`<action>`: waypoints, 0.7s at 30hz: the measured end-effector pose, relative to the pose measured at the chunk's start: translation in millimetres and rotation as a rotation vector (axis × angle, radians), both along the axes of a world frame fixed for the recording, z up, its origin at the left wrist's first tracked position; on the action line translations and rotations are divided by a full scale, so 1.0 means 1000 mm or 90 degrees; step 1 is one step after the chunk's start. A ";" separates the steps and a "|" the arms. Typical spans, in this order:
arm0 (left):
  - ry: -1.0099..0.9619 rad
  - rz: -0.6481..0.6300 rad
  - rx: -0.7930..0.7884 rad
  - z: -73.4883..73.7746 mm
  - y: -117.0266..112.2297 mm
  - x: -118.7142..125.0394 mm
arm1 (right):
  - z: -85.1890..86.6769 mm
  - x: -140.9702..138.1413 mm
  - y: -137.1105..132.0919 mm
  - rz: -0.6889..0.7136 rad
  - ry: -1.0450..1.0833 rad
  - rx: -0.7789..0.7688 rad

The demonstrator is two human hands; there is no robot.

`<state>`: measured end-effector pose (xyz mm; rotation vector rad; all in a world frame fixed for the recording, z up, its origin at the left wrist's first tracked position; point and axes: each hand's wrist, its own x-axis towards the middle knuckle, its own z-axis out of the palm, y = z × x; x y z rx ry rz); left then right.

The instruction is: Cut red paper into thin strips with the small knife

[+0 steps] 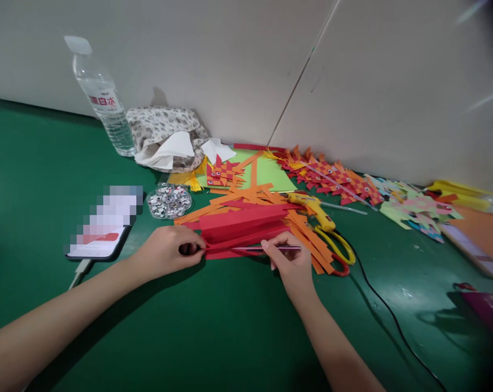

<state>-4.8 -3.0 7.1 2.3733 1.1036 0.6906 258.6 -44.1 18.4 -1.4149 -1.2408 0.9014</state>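
Head view: the red paper (242, 223) sits right between both hands, long axis running left to right. Left hand (166, 251) is pinching its near left corner. Right hand (291, 262) grips a slim shiny rod (285, 248), type unclear, aimed left along the near edge. Paper's matte with lengthwise creases, partly over flat orange strips (311, 245); the green tabletop (213, 332) looks smooth and glossy.

Flat pale-grey wall (213, 65) crossed by thin slanting seam (290, 98) | glossy green tabletop (213, 332) set against it | whitish light streaks (472, 11) seen upper right
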 end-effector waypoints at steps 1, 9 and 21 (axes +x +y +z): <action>-0.001 0.002 -0.002 0.000 0.000 0.000 | -0.001 0.003 0.001 -0.010 0.003 0.008; 0.002 0.006 -0.015 0.002 -0.002 0.001 | -0.005 0.012 0.003 -0.009 0.047 0.049; 0.013 0.000 -0.026 0.001 0.000 0.000 | 0.007 -0.024 -0.003 0.101 0.017 -0.093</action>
